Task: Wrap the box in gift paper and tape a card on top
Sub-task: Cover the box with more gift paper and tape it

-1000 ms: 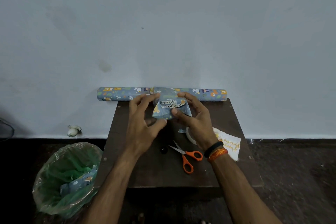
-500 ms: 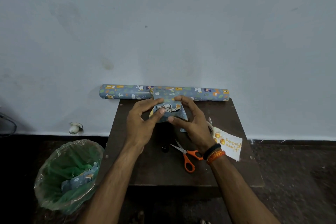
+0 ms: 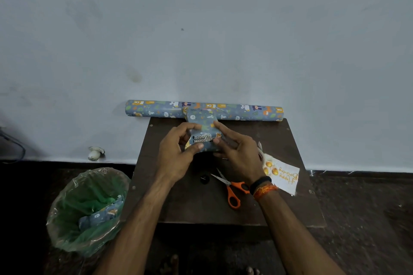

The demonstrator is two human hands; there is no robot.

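Gripping the paper-wrapped box [image 3: 202,134] from both sides, left hand [image 3: 176,154] and right hand [image 3: 239,152] hold it above the table [image 3: 290,196].

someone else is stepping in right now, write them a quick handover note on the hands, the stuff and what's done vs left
Left hand: grips the wrapped box from its left, thumb on the near face.
Right hand: fingers curled on the box's right side, pressing the paper.
Things: gift paper roll lies along the table's far edge; scissors sit near the right wrist; birthday card lies flat at the right; tape roll is partly hidden behind the right hand.
Done: the box is covered in paper.
Left: finish the end folds if any are loose, cannot tell; tape the card on top.
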